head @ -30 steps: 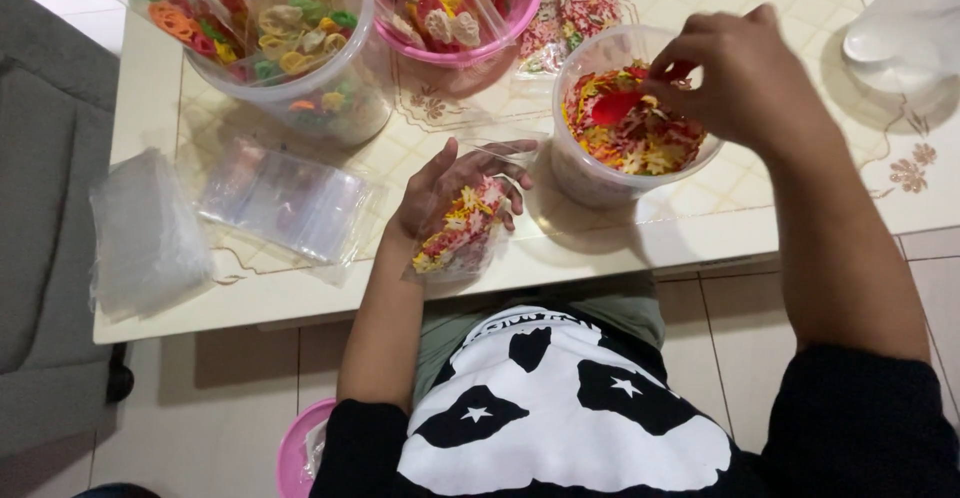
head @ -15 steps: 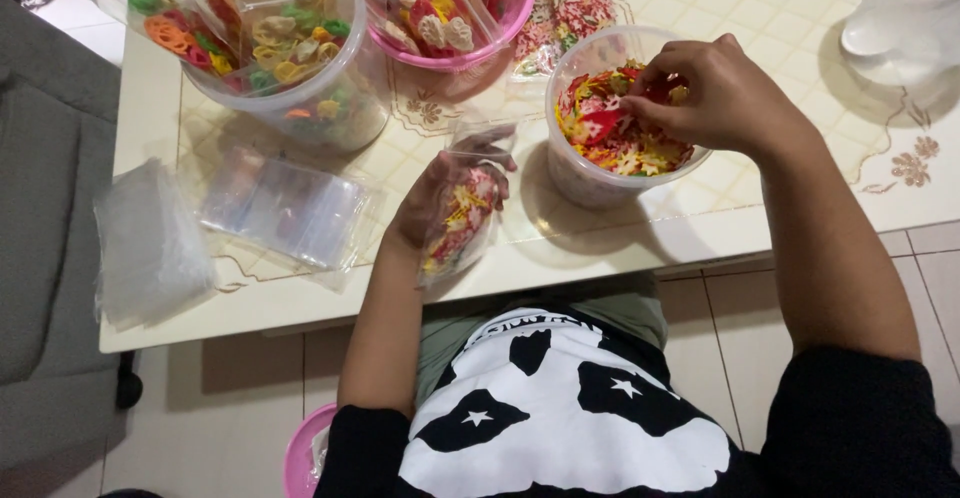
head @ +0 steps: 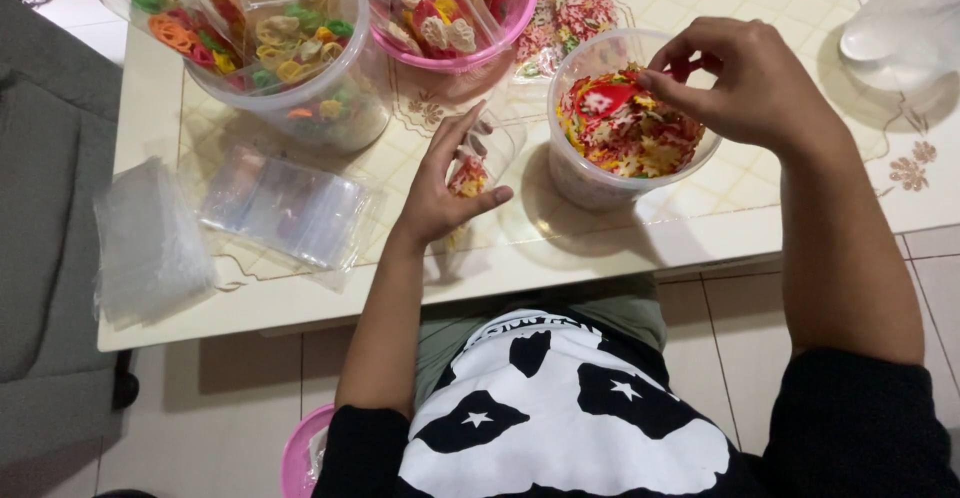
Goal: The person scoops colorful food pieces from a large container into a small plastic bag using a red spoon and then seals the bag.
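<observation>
Lighting: bright, even indoor light from above, slightly warm. Soft shadows fall on the table [head: 300, 298] toward the near edge, under the left hand [head: 440, 193] and the clear tub [head: 625, 133]. The white object [head: 905, 28] at top right is overexposed, detail lost. Mild glare on the plastic bags [head: 285, 203] and tub rims. Focus is fair at centre; the fingers [head: 690, 58] of the right hand [head: 755, 83] show slight motion blur. Wide-angle bending at edges; compression softens fine detail.
</observation>
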